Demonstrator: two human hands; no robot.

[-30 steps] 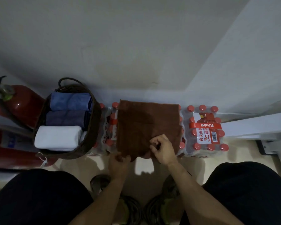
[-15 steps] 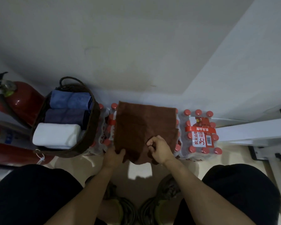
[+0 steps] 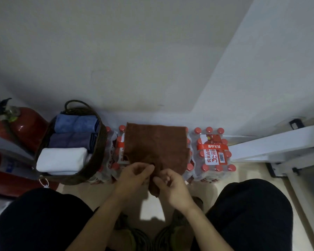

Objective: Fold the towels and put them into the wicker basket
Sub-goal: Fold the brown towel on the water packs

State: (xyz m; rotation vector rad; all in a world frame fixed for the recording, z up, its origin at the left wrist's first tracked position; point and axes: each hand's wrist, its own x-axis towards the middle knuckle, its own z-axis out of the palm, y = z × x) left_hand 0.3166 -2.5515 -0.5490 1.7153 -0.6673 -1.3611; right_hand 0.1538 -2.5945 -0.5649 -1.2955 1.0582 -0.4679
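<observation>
Our fingers [image 3: 149, 167] are curled together on the near edge of the brown towel [image 3: 156, 142]: the left hand [image 3: 134, 175] pinches the hem from the left and the right hand [image 3: 170, 182] pinches it just beside, so the two grips almost touch at the middle of that edge. The rest of the towel lies spread flat over the packs of water bottles [image 3: 214, 151], with a short tail of cloth hanging below the hands toward the floor [image 3: 152, 209]. We judge the main risk to be an uneven fold: both grips sit at one point, so the outer corners are unsupported and may sag or trail when the edge is lifted. The bottle caps give a bumpy, yielding surface, so the cloth may shift or slide off. The wicker basket [image 3: 96, 160] stands just left of the bottles and already holds a blue, a purple and a white towel [image 3: 62, 159]; little room appears to remain, so a loose fold may not fit.
</observation>
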